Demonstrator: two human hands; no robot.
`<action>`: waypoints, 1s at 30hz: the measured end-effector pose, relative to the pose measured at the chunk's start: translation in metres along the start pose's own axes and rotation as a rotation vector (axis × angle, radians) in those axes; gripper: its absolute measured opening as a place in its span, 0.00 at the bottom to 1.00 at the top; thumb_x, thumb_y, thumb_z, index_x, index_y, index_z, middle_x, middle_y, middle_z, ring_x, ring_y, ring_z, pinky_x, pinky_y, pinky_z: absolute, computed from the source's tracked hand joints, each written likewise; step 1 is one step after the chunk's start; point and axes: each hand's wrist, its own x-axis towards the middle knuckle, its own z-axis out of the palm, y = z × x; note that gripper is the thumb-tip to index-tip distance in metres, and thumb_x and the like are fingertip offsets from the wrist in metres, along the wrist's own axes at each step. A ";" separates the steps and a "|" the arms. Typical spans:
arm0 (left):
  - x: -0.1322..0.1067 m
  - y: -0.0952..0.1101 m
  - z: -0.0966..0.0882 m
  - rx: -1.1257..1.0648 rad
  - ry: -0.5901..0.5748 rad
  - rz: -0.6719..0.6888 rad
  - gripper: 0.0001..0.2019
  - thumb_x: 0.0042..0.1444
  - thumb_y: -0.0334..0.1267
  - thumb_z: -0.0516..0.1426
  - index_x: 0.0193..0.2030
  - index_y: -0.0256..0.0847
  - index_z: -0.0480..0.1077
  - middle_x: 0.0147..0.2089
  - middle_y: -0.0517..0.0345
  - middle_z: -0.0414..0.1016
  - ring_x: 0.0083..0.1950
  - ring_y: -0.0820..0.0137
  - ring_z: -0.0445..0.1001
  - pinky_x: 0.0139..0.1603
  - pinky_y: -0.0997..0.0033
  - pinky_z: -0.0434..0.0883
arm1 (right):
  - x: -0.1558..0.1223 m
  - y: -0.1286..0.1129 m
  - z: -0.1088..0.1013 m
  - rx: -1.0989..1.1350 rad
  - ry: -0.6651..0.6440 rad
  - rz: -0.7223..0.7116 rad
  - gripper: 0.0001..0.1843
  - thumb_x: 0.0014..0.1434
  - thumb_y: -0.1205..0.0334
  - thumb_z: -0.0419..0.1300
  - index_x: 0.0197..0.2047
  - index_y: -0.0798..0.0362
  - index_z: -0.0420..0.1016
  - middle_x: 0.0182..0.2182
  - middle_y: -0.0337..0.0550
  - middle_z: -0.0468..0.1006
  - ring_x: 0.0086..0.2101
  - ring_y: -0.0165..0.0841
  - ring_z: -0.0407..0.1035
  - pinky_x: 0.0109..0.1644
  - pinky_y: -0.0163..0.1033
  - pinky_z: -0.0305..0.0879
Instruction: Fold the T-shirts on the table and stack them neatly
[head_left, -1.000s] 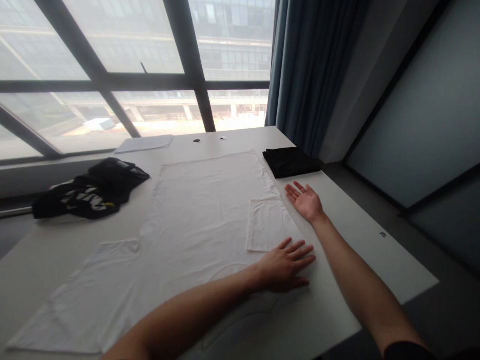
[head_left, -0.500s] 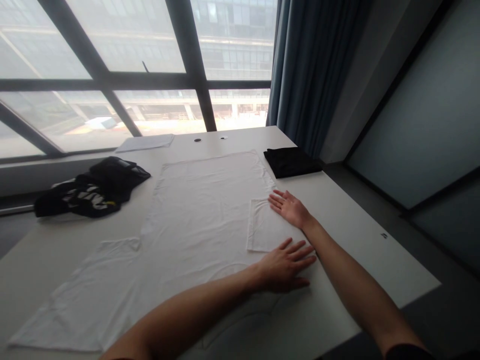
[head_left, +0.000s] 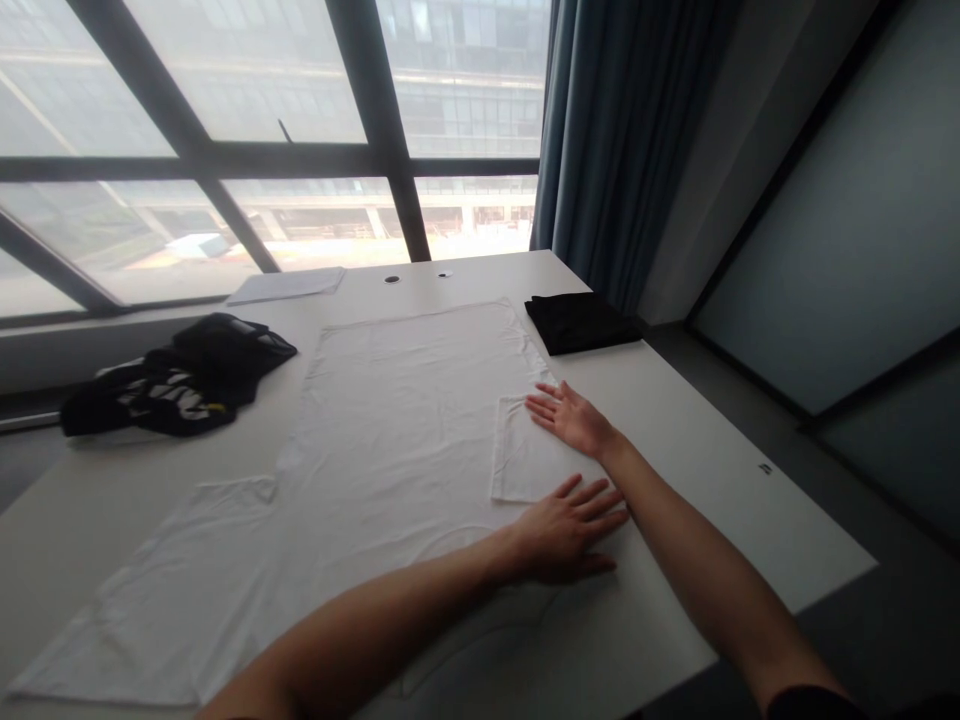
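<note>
A white T-shirt lies spread flat, its hem toward the window and its neckline near me. The right sleeve is folded inward over the body; the left sleeve stretches out to the side. My left hand rests palm down near the shirt's right shoulder, fingers spread. Just beyond it, my right hand is at the folded sleeve's outer edge, fingers stretched out across the cloth with the palm turned partly sideways. Neither hand grips the fabric.
The shirt lies on a white table. Black folded cloth sits at the far right, a crumpled black garment at the left, and a folded white cloth at the back. A blue curtain hangs beside the window.
My right hand has slid slightly left over the folded sleeve. My left hand stays almost in place, and the view has shifted a little.
</note>
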 end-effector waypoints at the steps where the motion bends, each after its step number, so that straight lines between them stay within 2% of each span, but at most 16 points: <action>1: 0.000 0.000 0.001 -0.002 -0.002 -0.001 0.33 0.68 0.55 0.50 0.74 0.41 0.53 0.77 0.50 0.49 0.78 0.57 0.44 0.76 0.49 0.40 | 0.003 -0.004 -0.006 0.041 0.073 -0.068 0.22 0.71 0.48 0.47 0.59 0.51 0.67 0.58 0.56 0.74 0.59 0.37 0.69 0.65 0.50 0.63; 4: -0.001 0.000 0.002 -0.008 -0.007 -0.004 0.33 0.68 0.55 0.50 0.74 0.41 0.53 0.77 0.51 0.49 0.78 0.57 0.43 0.76 0.50 0.39 | 0.004 -0.021 -0.022 0.128 0.206 -0.223 0.21 0.71 0.47 0.45 0.56 0.48 0.69 0.57 0.53 0.75 0.60 0.36 0.68 0.64 0.49 0.65; 7: -0.001 0.000 0.001 -0.002 -0.013 -0.007 0.33 0.68 0.55 0.50 0.74 0.42 0.52 0.77 0.51 0.49 0.78 0.57 0.43 0.76 0.49 0.40 | -0.007 -0.035 -0.028 0.113 0.122 -0.259 0.25 0.71 0.45 0.42 0.56 0.51 0.70 0.57 0.54 0.76 0.60 0.38 0.68 0.65 0.50 0.64; 9: -0.001 0.000 -0.001 0.005 -0.018 -0.008 0.33 0.68 0.55 0.50 0.75 0.42 0.52 0.77 0.51 0.48 0.78 0.57 0.43 0.76 0.48 0.41 | -0.016 -0.038 -0.026 0.039 -0.021 -0.161 0.28 0.72 0.43 0.41 0.58 0.54 0.70 0.58 0.57 0.75 0.59 0.41 0.69 0.65 0.52 0.63; 11: -0.001 0.000 -0.002 0.007 -0.018 -0.008 0.33 0.68 0.55 0.50 0.74 0.42 0.52 0.77 0.51 0.48 0.78 0.57 0.43 0.76 0.48 0.40 | -0.021 -0.035 -0.021 -0.046 -0.147 0.003 0.30 0.72 0.43 0.42 0.60 0.56 0.69 0.58 0.60 0.75 0.58 0.44 0.70 0.65 0.55 0.62; 13: -0.001 0.000 -0.001 0.003 -0.015 -0.007 0.33 0.68 0.54 0.50 0.74 0.42 0.53 0.77 0.50 0.48 0.78 0.57 0.43 0.76 0.49 0.40 | -0.020 -0.028 -0.017 -0.088 -0.176 0.108 0.28 0.72 0.45 0.44 0.61 0.57 0.68 0.57 0.61 0.76 0.57 0.44 0.72 0.64 0.56 0.62; 15: -0.001 0.001 0.002 -0.006 -0.013 -0.007 0.32 0.69 0.55 0.50 0.74 0.41 0.53 0.77 0.50 0.49 0.78 0.57 0.43 0.76 0.49 0.39 | -0.012 -0.022 -0.017 -0.055 -0.074 0.053 0.23 0.72 0.49 0.46 0.58 0.56 0.69 0.55 0.58 0.77 0.55 0.42 0.73 0.64 0.54 0.64; 17: -0.001 0.001 0.003 -0.020 -0.013 -0.008 0.33 0.68 0.55 0.50 0.74 0.41 0.53 0.77 0.50 0.49 0.78 0.56 0.43 0.76 0.48 0.39 | -0.004 -0.020 -0.020 0.033 0.096 -0.104 0.19 0.72 0.53 0.47 0.55 0.53 0.71 0.52 0.55 0.79 0.54 0.39 0.74 0.62 0.51 0.67; 20: 0.003 -0.003 -0.007 -0.060 -0.014 0.007 0.32 0.68 0.55 0.51 0.74 0.42 0.54 0.76 0.50 0.51 0.77 0.57 0.47 0.76 0.50 0.44 | 0.003 -0.025 -0.031 0.153 0.244 -0.255 0.18 0.71 0.52 0.46 0.52 0.51 0.71 0.51 0.54 0.79 0.54 0.38 0.75 0.59 0.48 0.71; 23: 0.006 -0.019 -0.032 -0.079 0.054 -0.065 0.27 0.71 0.52 0.47 0.71 0.43 0.58 0.72 0.51 0.61 0.73 0.64 0.58 0.74 0.59 0.53 | 0.000 -0.033 -0.037 0.210 0.239 -0.299 0.21 0.71 0.49 0.45 0.53 0.52 0.71 0.51 0.56 0.79 0.54 0.41 0.74 0.57 0.51 0.73; 25: 0.005 -0.039 -0.049 -0.004 0.147 -0.206 0.25 0.73 0.49 0.44 0.70 0.44 0.60 0.70 0.52 0.65 0.72 0.66 0.61 0.74 0.60 0.54 | -0.003 -0.035 -0.036 0.223 0.185 -0.301 0.23 0.71 0.47 0.45 0.54 0.52 0.71 0.53 0.57 0.78 0.55 0.43 0.74 0.56 0.53 0.73; 27: 0.000 -0.064 -0.058 0.137 0.216 -0.378 0.26 0.72 0.49 0.44 0.71 0.42 0.59 0.72 0.49 0.61 0.75 0.62 0.54 0.75 0.53 0.50 | -0.004 -0.033 -0.032 0.211 0.112 -0.260 0.25 0.71 0.45 0.44 0.55 0.53 0.70 0.54 0.59 0.77 0.56 0.44 0.73 0.56 0.55 0.73; 30: -0.011 -0.096 -0.057 0.274 0.167 -0.554 0.29 0.71 0.51 0.44 0.74 0.40 0.54 0.76 0.47 0.51 0.77 0.57 0.45 0.75 0.46 0.46 | -0.003 -0.028 -0.027 0.172 0.067 -0.153 0.27 0.71 0.44 0.43 0.57 0.56 0.69 0.54 0.63 0.77 0.55 0.46 0.74 0.56 0.56 0.73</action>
